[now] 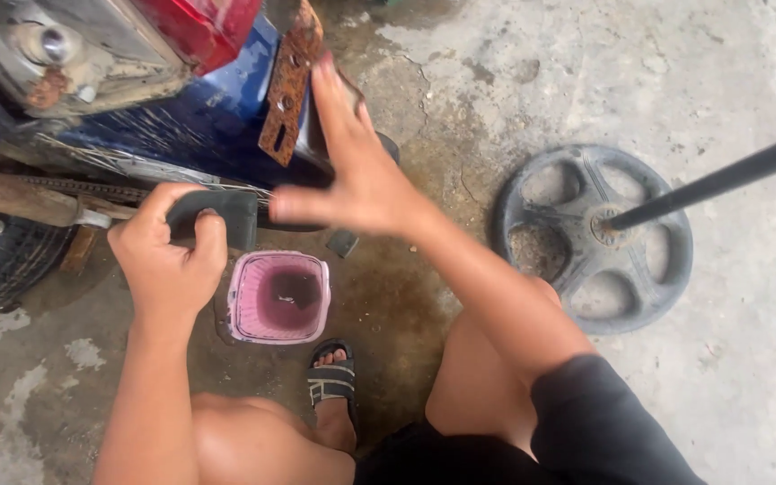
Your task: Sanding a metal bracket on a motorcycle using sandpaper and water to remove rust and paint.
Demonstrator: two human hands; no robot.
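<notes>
Sandal [331,377] on wet concrete floor [729,377], pink tub [278,296] just ahead of it. Left hand [165,256] is clenched around a dark handle [219,216] above the tub. Right hand [352,171] is spread flat, fingers extended, touching the rusty bracket [291,85] under the blue bike [181,126]; fan base [593,238] lies off right.

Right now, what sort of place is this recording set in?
Probably an informal motorcycle repair spot on bare ground. The floor is cracked, oil-stained concrete, a blue motorcycle rear with a tyre and chain stands at left, and a pink tub of dark liquid sits below.
</notes>
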